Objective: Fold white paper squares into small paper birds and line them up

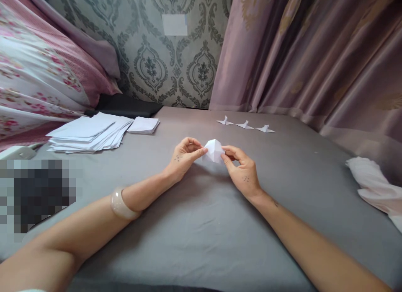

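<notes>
Between my two hands a small folded white paper (215, 150) is held up just above the grey cloth surface, creased into facets with a peak at the top. My left hand (186, 157) pinches its left edge between thumb and fingers. On the opposite edge, my right hand (241, 168) grips it the same way. Beyond the right hand, three small folded paper figures stand in a row: a left one (225, 121), a middle one (245, 125) and a right one (265, 128).
A large stack of white paper (84, 133) lies at the back left, beside a smaller stack (143, 125). Behind them is a black flat item (125, 105). Pale crumpled fabric (373, 183) lies at the right edge. Curtains (282, 53) and a patterned wall (169, 61) bound the back.
</notes>
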The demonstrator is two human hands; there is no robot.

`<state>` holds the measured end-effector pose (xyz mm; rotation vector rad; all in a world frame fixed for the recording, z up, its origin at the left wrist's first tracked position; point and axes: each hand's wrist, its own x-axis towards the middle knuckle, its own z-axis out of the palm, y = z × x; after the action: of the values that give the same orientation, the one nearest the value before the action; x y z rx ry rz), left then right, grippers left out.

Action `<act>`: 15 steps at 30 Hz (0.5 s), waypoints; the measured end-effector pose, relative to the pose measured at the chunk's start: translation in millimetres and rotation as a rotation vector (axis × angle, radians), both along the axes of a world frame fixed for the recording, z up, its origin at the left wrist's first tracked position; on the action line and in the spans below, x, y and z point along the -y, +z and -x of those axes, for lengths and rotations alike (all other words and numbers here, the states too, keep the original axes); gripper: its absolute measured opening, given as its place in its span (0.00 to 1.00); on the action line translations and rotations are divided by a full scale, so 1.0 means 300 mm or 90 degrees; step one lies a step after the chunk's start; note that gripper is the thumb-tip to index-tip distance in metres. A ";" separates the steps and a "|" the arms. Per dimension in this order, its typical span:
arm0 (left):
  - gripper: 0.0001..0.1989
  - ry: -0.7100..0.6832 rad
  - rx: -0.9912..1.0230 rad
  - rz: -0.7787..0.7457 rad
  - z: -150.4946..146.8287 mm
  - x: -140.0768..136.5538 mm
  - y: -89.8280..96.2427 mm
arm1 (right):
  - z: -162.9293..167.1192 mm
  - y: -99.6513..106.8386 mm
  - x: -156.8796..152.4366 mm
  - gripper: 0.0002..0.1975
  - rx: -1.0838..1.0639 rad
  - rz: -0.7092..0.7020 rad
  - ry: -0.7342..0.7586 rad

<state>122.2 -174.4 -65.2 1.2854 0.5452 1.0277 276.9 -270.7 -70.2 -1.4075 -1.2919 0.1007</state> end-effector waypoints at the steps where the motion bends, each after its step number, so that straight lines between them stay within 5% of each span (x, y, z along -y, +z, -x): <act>1: 0.16 -0.004 0.005 -0.008 0.001 -0.001 -0.001 | -0.001 -0.001 -0.001 0.10 0.000 0.002 0.002; 15: 0.12 0.043 -0.145 -0.156 0.012 -0.001 -0.006 | -0.011 -0.003 -0.011 0.10 -0.064 0.023 -0.012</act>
<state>118.6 -174.0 -66.9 1.6227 0.6536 1.0335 280.1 -267.4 -71.0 -1.4264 -1.1987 0.1803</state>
